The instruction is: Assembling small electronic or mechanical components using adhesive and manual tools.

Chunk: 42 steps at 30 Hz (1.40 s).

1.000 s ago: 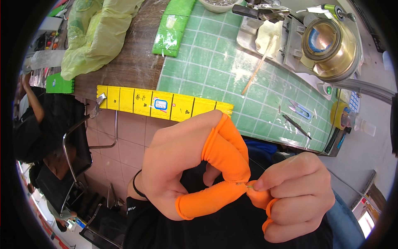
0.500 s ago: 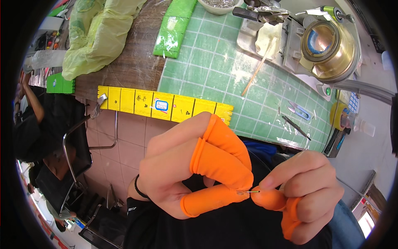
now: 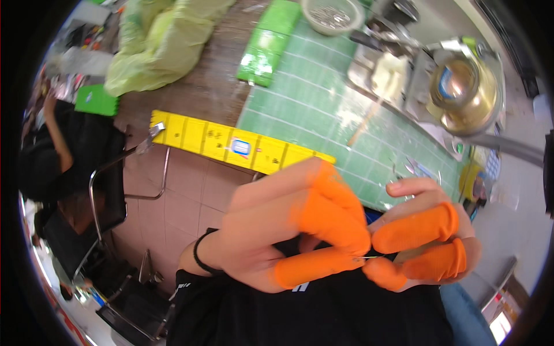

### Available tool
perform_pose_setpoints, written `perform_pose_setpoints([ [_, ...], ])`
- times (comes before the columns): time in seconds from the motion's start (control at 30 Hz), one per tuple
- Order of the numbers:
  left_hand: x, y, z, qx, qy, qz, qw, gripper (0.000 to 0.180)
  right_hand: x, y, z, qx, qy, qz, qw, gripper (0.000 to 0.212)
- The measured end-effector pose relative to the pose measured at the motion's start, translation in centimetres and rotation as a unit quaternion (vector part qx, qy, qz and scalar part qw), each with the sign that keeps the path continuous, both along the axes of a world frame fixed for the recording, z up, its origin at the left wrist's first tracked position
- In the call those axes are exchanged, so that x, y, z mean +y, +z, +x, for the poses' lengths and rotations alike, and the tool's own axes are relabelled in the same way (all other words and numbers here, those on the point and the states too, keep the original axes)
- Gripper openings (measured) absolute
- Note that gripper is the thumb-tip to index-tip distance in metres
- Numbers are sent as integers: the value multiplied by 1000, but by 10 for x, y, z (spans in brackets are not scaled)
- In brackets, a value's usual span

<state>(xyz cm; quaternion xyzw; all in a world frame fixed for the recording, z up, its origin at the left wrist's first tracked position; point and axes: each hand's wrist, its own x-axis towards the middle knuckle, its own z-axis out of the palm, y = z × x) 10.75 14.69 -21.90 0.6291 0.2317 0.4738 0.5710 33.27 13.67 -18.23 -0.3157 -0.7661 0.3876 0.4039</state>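
My left hand point(image 3: 288, 225), in orange finger cots, pinches a thin needle-like wire point(image 3: 374, 257) between thumb and fingertips, just above my black shirt. The wire's other end reaches in between the thumb and an orange-covered finger of my right hand point(image 3: 430, 242), which are closed around it. One bare finger of that hand is lifted off the rest. Motion blur hides exactly what the wire is and how its tip sits.
Beyond my hands a yellow marked strip point(image 3: 216, 142) lies along the edge of a green cutting mat point(image 3: 294, 109). On the mat are small snips point(image 3: 420, 168), a wooden stick point(image 3: 365, 123), a bowl of small metal pieces point(image 3: 329, 17) and a brass-coloured pot point(image 3: 467, 98). A person point(image 3: 52, 161) sits at left.
Both hands have shifted slightly right and up in the view, the wire between them. My right hand has turned: its bare finger has lifted and an orange-covered finger now meets the thumb.
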Motion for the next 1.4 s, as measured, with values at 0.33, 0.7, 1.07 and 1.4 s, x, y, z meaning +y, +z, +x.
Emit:
perform_pose_setpoints([
  [0.33,-23,-3,-1,1,71,-51,996,20,-15,-54,7,5,-111,153,982,54],
  [0.7,-55,-9,-18,47,126,-79,988,31,-17,-24,-39,-29,-53,241,969,34],
  [1.07,-70,-7,-10,73,149,-70,984,20,-36,-11,-34,-95,-65,282,952,33],
  [1.4,-77,-16,-7,-19,139,-135,981,21,-48,-18,-35,-107,-106,169,974,18],
])
